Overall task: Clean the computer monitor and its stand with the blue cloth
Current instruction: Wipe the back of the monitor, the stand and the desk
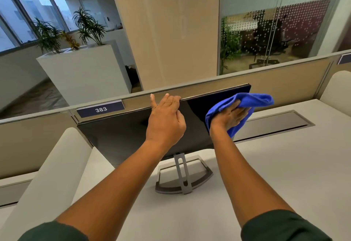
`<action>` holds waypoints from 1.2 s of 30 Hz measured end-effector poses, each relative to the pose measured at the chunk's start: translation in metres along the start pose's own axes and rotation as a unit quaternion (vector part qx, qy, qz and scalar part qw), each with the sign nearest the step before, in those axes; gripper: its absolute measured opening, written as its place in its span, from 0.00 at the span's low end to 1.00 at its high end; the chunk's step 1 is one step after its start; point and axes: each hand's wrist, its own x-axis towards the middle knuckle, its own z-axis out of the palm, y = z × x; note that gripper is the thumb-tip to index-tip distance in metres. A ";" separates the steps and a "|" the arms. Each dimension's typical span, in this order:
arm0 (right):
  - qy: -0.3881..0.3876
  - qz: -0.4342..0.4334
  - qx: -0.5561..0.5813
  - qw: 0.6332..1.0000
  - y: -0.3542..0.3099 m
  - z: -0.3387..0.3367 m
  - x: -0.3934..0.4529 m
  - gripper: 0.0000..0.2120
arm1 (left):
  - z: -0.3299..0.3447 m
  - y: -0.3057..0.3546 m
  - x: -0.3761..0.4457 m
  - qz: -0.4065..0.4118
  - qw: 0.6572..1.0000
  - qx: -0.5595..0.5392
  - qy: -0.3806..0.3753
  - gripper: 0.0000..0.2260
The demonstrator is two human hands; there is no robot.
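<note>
**Mid-wipe: cloth on the right half of the screen, left hand steadying the top edge**

Now at the screen stage, by the look of it. Monitor (133, 132) stands on the white worktop (275, 165), tilted back, its long axis running left to right and rising toward the right in this view. Dark, glossy face; partition (266, 85) just behind it.

Left hand (165, 119): fingers hooked over the monitor's top edge near its middle, thumb up and free. Closed on the edge, apparently bracing the panel against push.

Right hand (230, 115): palm pressed flat to the screen's right portion, fingers spread over the bunched blue cloth (252, 99). Cloth lies between hand and glass; loose folds stick out above and to the right, near the upper right corner. Hands near each other, not touching.

Key relation: the unwiped run of screen, judging by cloth position, lies leftward and downward from the right hand, along the long axis. The left forearm crosses in front of that stretch, so a sweep left would likely need the bracing hand shifted.

Stand (183, 174): grey upright and open frame base on the worktop below, between the two forearms, untouched. Nearer the right arm only marginally. Probably the last step.

Risk: pressing hard on a tilted panel could rock it.
</note>
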 end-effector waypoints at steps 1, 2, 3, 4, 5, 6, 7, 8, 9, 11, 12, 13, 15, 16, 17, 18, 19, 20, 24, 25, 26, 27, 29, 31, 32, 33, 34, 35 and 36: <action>-0.011 0.032 0.009 0.999 0.009 -0.003 -0.004 0.29 | 0.000 0.000 0.000 0.000 1.000 0.001 0.000 0.20; -0.022 0.065 0.017 0.998 0.016 -0.007 -0.012 0.29 | 0.000 0.000 0.000 0.000 1.000 0.001 0.001 0.20; -0.028 0.083 0.018 0.996 0.022 -0.009 -0.023 0.29 | 0.000 0.000 -0.001 0.001 1.000 0.001 0.002 0.20; -0.032 0.077 0.013 0.996 0.024 -0.010 -0.036 0.29 | 0.000 0.000 -0.002 0.002 1.000 0.002 0.004 0.20; -0.037 0.039 -0.001 0.999 0.023 -0.008 -0.050 0.29 | 0.000 0.000 -0.002 0.005 1.000 0.003 0.005 0.20; -0.046 -0.017 -0.022 0.999 0.018 -0.004 -0.063 0.28 | -0.001 0.000 -0.002 0.006 1.000 0.005 0.004 0.20; -0.052 -0.072 -0.042 0.995 0.011 0.002 -0.073 0.28 | -0.001 0.000 -0.002 0.006 1.000 0.006 0.001 0.20; -0.050 -0.106 -0.055 0.992 0.003 0.010 -0.078 0.28 | -0.001 0.000 -0.002 0.005 1.000 0.006 -0.003 0.19; -0.038 -0.116 -0.061 0.991 -0.005 0.017 -0.078 0.28 | -0.002 0.000 -0.001 0.004 1.000 0.007 -0.007 0.20; -0.003 -0.095 -0.058 0.994 -0.020 0.023 -0.064 0.28 | -0.003 0.000 -0.001 0.003 1.000 0.008 -0.013 0.20; 0.017 -0.073 -0.052 0.996 -0.024 0.022 -0.051 0.28 | -0.003 0.000 -0.001 0.003 1.000 0.007 -0.016 0.20; 0.031 -0.046 -0.045 0.997 -0.025 0.020 -0.036 0.27 | -0.003 -0.001 -0.001 0.005 1.000 0.006 -0.017 0.20; 0.029 0.016 -0.033 0.999 -0.018 0.011 -0.013 0.28 | -0.001 -0.001 -0.001 0.006 1.000 0.005 -0.017 0.20; 0.015 0.044 -0.024 0.999 -0.011 0.006 -0.009 0.29 | 0.000 -0.001 0.000 0.005 1.000 0.006 -0.017 0.20; -0.002 0.064 -0.016 0.998 -0.002 0.001 -0.010 0.29 | 0.001 -0.001 0.000 0.003 1.000 0.008 -0.015 0.20; -0.016 0.079 -0.013 0.997 0.008 -0.002 -0.017 0.30 | 0.001 -0.001 0.000 0.001 1.000 0.009 -0.012 0.20; -0.030 0.089 -0.015 0.995 0.017 -0.005 -0.027 0.30 | 0.001 0.000 0.000 0.001 1.000 0.010 -0.010 0.20; -0.041 0.094 -0.020 0.995 0.023 -0.006 -0.040 0.30 | 0.000 0.000 0.000 0.001 1.000 0.011 -0.011 0.20; -0.058 -0.012 -0.064 0.996 0.010 0.006 -0.082 0.31 | -0.002 0.000 -0.002 0.005 0.999 0.028 -0.018 0.20; -0.055 -0.046 -0.072 0.995 0.000 0.011 -0.083 0.30 | -0.002 0.000 -0.002 0.004 0.999 0.033 -0.022 0.20; -0.047 -0.066 -0.075 0.994 -0.011 0.015 -0.081 0.30 | -0.002 0.001 -0.001 0.005 0.999 0.037 -0.025 0.20; -0.036 -0.068 -0.073 0.994 -0.021 0.018 -0.076 0.29 | -0.002 0.001 0.000 0.004 0.999 0.041 -0.027 0.20; -0.007 -0.048 -0.062 0.997 -0.032 0.019 -0.058 0.28 | -0.002 0.001 -0.001 0.002 0.999 0.043 -0.025 0.20; 0.009 -0.020 -0.056 0.998 -0.027 0.013 -0.036 0.29 | -0.001 0.000 -0.002 0.003 0.999 0.041 -0.016 0.20; 0.004 0.000 -0.051 0.999 -0.019 0.009 -0.028 0.29 | -0.001 0.000 -0.002 0.002 0.999 0.040 -0.016 0.20; -0.009 0.029 -0.046 0.998 -0.009 0.003 -0.024 0.29 | -0.001 0.001 -0.002 0.002 0.999 0.042 -0.017 0.20; -0.029 0.055 -0.051 0.997 0.002 -0.001 -0.026 0.29 | -0.001 0.001 -0.002 0.003 0.999 0.045 -0.020 0.21; -0.053 0.071 -0.066 0.994 0.014 -0.006 -0.033 0.28 | -0.001 0.001 -0.002 0.002 0.999 0.048 -0.022 0.21; -0.074 0.074 -0.083 0.991 0.024 -0.009 -0.044 0.28 | -0.002 0.002 -0.002 0.000 0.998 0.050 -0.023 0.21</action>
